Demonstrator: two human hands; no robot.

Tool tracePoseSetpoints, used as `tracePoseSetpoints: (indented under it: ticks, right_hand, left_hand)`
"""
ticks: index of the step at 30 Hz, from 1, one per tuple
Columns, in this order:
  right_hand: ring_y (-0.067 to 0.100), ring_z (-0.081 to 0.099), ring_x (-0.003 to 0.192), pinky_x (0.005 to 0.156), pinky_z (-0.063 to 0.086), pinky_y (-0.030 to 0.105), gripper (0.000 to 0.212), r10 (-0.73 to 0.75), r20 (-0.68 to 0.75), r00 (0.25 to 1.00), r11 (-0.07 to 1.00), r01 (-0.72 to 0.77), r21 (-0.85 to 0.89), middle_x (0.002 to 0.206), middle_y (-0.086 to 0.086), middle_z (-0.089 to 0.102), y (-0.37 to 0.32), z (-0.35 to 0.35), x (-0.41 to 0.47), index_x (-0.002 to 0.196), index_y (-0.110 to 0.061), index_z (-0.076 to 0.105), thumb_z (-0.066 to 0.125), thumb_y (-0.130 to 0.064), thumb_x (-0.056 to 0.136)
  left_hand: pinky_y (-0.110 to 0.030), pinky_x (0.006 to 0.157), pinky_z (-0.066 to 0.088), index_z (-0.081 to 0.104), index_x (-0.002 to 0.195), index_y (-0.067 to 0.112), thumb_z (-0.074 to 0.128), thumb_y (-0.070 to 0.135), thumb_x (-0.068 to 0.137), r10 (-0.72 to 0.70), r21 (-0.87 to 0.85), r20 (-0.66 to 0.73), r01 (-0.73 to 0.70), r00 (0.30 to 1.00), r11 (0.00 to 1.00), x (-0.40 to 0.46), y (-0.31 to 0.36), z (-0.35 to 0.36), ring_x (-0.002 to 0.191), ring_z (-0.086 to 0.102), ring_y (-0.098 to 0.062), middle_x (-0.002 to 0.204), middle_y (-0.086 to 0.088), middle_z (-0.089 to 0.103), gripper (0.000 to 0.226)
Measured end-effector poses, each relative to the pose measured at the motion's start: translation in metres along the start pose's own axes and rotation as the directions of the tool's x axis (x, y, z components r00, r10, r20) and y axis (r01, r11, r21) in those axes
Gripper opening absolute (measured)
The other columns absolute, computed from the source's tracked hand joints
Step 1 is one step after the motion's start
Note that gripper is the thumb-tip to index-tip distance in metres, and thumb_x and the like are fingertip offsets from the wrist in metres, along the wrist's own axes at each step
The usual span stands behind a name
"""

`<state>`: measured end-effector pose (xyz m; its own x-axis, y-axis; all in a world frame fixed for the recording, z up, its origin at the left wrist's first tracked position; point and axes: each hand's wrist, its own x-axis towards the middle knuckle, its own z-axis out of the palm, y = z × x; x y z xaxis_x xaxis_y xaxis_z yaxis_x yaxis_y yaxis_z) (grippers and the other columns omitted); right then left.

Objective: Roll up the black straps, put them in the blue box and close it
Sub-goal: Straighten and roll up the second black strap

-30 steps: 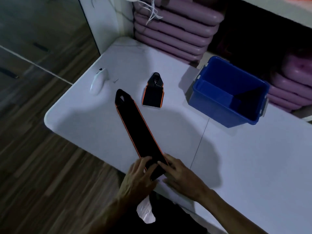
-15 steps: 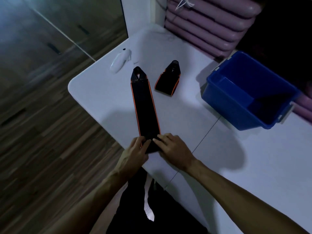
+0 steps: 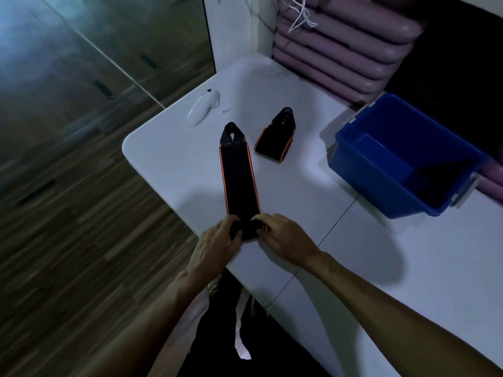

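Wide white worktop (image 3: 381, 268) under both hands, a thin dark seam running across it just right of the right hand. Beyond the hands and off to the right, well apart — open blue box (image 3: 424, 197), lid nowhere in shot, interior dark and, as far as can be told, holding nothing. Behind the box and far ahead of the hands, stacked mauve cushions (image 3: 340, 58) against the wall, white cord dangling over the top one. Straight ahead from the fingers, long black strap (image 3: 239, 178) with orange edging, lying flat on the worktop, looped buckle end farthest from the hands, near end bunched into a small roll at the table's front edge. Left hand (image 3: 215, 248) curled around the left side of that roll, fingers bent over the top, gripping. Right hand (image 3: 285, 238) closed on the right side of the same roll, fingertips tucked onto the black fabric. Ahead and slightly right of the right hand, clear of the long strap — second black strap (image 3: 275, 140), short and folded, orange trim showing. Farther ahead and left of the left hand, near the worktop's corner, small white object (image 3: 201, 110), shape too blurred to name.
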<state>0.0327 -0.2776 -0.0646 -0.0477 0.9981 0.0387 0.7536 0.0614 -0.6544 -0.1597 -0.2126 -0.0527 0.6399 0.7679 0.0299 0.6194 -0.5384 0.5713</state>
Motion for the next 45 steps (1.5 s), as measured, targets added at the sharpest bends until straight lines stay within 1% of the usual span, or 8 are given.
tracePoseSetpoints:
  ticks: [5, 13, 20, 23, 26, 32, 40, 45]
  right_hand:
    - [-0.003, 0.056, 0.063, 0.059, 0.041, 0.013, 0.025, 0.241, -0.030, 0.970, 0.936, -0.224, 0.270, 0.073, -0.013, 0.058, -0.005, 0.000, 0.010, 0.122, -0.018, 0.058, 0.055, -0.021, 0.097]
    - [0.019, 0.063, 0.081, 0.066, 0.055, 0.034, 0.026, 0.307, -0.169, 0.937, 0.950, -0.289, 0.122, 0.093, 0.002, 0.067, -0.013, 0.028, 0.013, 0.126, -0.023, 0.046, 0.046, -0.026, 0.101]
    - [0.027, 0.054, 0.093, 0.067, 0.054, 0.040, 0.031, 0.075, -0.189, 0.979, 0.972, -0.114, -0.206, 0.110, 0.010, 0.058, -0.004, 0.029, -0.010, 0.113, -0.013, 0.064, 0.050, -0.035, 0.096]
    - [0.028, 0.045, 0.125, 0.091, 0.044, 0.039, 0.060, -0.034, 0.012, 0.999, 0.934, 0.036, -0.355, 0.148, 0.008, 0.045, 0.007, 0.024, -0.028, 0.135, -0.012, 0.054, 0.051, -0.053, 0.092]
    - [0.026, 0.044, 0.132, 0.096, 0.045, 0.042, 0.060, -0.073, 0.070, 0.995, 0.920, 0.094, -0.380, 0.150, 0.006, 0.045, 0.011, 0.022, -0.031, 0.138, -0.009, 0.050, 0.051, -0.049, 0.093]
    - [0.022, 0.056, 0.112, 0.088, 0.046, 0.034, 0.043, -0.093, -0.013, 0.996, 0.982, 0.090, -0.168, 0.126, 0.008, 0.063, 0.001, 0.016, -0.022, 0.134, -0.009, 0.053, 0.045, -0.028, 0.097]
    - [-0.007, 0.055, 0.072, 0.063, 0.040, 0.009, 0.032, 0.308, -0.213, 0.927, 0.931, -0.248, 0.267, 0.083, -0.021, 0.056, -0.017, 0.015, 0.006, 0.133, -0.023, 0.047, 0.046, -0.031, 0.102]
    - [0.004, 0.061, 0.069, 0.058, 0.047, 0.020, 0.027, 0.419, -0.283, 0.863, 0.899, -0.350, 0.263, 0.079, -0.013, 0.060, -0.010, 0.020, 0.019, 0.126, -0.026, 0.049, 0.045, -0.037, 0.102]
  left_hand:
    - [-0.021, 0.060, 0.041, 0.046, 0.121, 0.015, 0.050, 0.027, 0.096, -0.149, -0.170, -0.058, 0.138, 0.987, 0.976, 0.010, 0.005, 0.005, 0.071, 0.059, -0.015, 0.087, 0.002, 0.059, 0.027]
    - [-0.036, 0.071, 0.055, 0.042, 0.128, 0.015, 0.048, 0.027, 0.097, -0.282, -0.057, -0.125, 0.277, 0.951, 0.959, 0.014, 0.007, 0.028, 0.097, 0.059, -0.027, 0.119, -0.013, 0.050, 0.034]
    - [-0.040, 0.087, 0.055, 0.065, 0.105, 0.009, 0.046, 0.038, 0.096, 0.237, 0.193, -0.139, -0.208, 0.962, 0.959, -0.010, -0.018, 0.021, 0.111, 0.053, -0.028, 0.131, -0.008, 0.046, 0.035]
    - [-0.041, 0.107, 0.042, 0.055, 0.132, 0.014, 0.055, 0.050, 0.090, 0.233, 0.134, 0.050, -0.238, 0.971, 0.962, -0.024, -0.041, 0.021, 0.138, 0.037, -0.029, 0.151, -0.014, 0.037, 0.055]
    - [-0.044, 0.108, 0.041, 0.046, 0.138, 0.014, 0.051, 0.043, 0.094, 0.213, 0.179, 0.151, -0.238, 0.965, 0.954, -0.026, -0.046, 0.022, 0.143, 0.031, -0.027, 0.154, -0.014, 0.032, 0.053]
    - [-0.032, 0.105, 0.043, 0.052, 0.130, 0.010, 0.038, 0.041, 0.099, 0.144, -0.009, 0.061, -0.143, 0.988, 0.990, -0.015, -0.028, 0.007, 0.130, 0.049, -0.019, 0.139, -0.008, 0.053, 0.046]
    - [-0.039, 0.061, 0.051, 0.055, 0.104, 0.012, 0.044, 0.039, 0.098, -0.188, -0.161, -0.101, 0.171, 0.977, 0.972, 0.035, -0.004, 0.006, 0.071, 0.068, -0.023, 0.083, -0.004, 0.071, 0.029]
    - [-0.034, 0.057, 0.044, 0.052, 0.105, 0.014, 0.042, 0.041, 0.097, -0.302, -0.131, -0.079, 0.290, 0.950, 0.948, 0.053, -0.003, 0.020, 0.066, 0.064, -0.026, 0.068, -0.004, 0.064, 0.030]
